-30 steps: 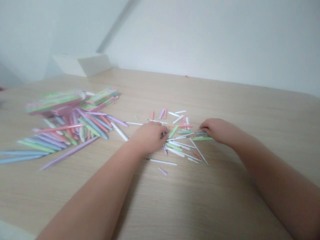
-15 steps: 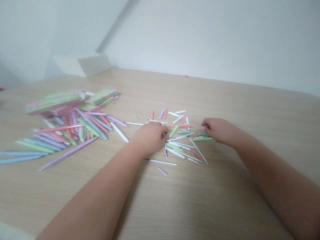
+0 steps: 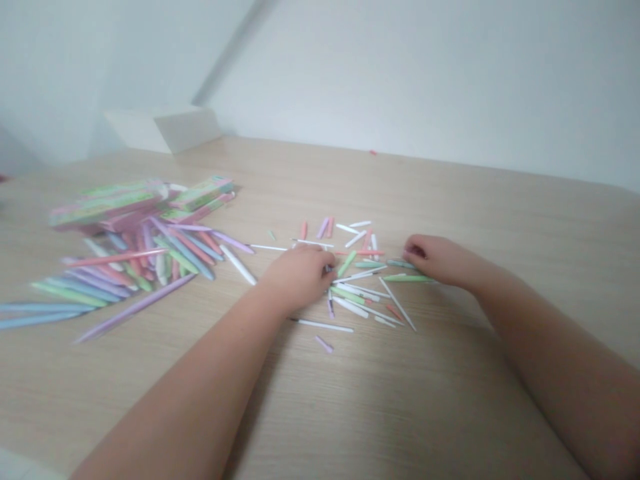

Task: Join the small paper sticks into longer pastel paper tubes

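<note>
My left hand (image 3: 303, 280) rests on the table with curled fingers, at the left edge of a scatter of pen parts. What lies under its fingertips is hidden. My right hand (image 3: 435, 260) is closed in a pinch to the right of the scatter, with a teal pen piece (image 3: 399, 264) at its fingertips. Just below it lies a green pen piece (image 3: 407, 278). Between the hands are white refills (image 3: 367, 289), a light green barrel piece (image 3: 347, 264), a teal piece (image 3: 369, 265) and short coral pieces. Blur softens the details.
On the left lies a heap of pastel pens (image 3: 185, 250), with pink-and-green boxes (image 3: 203, 195) behind it. A white folded card or box (image 3: 187, 128) stands at the back near the wall. Nearer me are a white refill (image 3: 324, 325) and a small purple piece (image 3: 324, 344).
My right hand has lowered its fingertips onto the teal piece, which has shifted slightly left. My left hand has stayed nearly still.
</note>
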